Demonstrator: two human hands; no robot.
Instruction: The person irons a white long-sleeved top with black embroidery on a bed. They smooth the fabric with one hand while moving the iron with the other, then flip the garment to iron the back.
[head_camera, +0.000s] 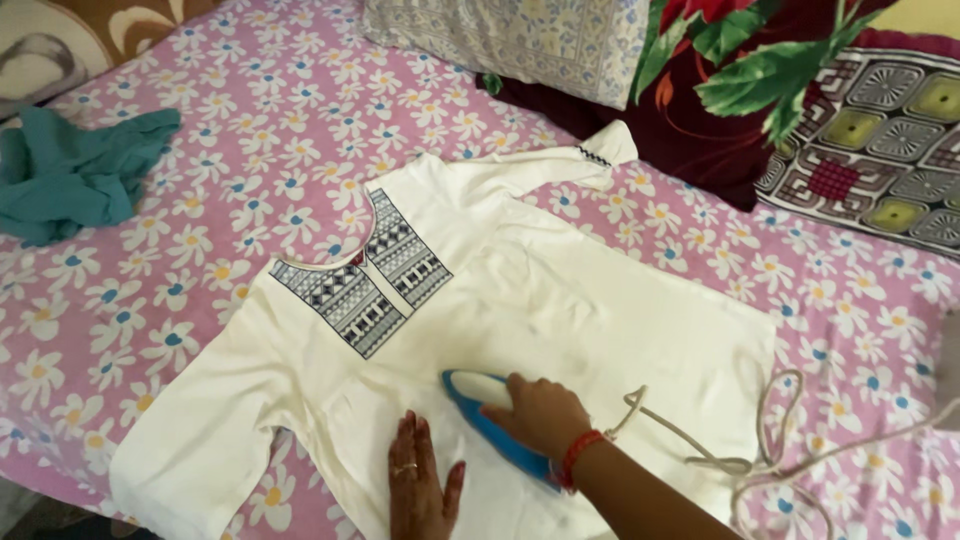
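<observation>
Both hands busy: right hand (540, 412) clamped on blue-and-white electric iron (490, 415), left hand (420, 485) flat, fingers together, on cream embroidered cotton tunic (560, 300), mostly smooth already, sleeves left.

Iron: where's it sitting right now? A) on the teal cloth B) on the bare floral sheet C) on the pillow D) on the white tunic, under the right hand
D: the blue iron rests on the white tunic, gripped by the right hand, while the left hand lies flat on the fabric beside it.
</observation>
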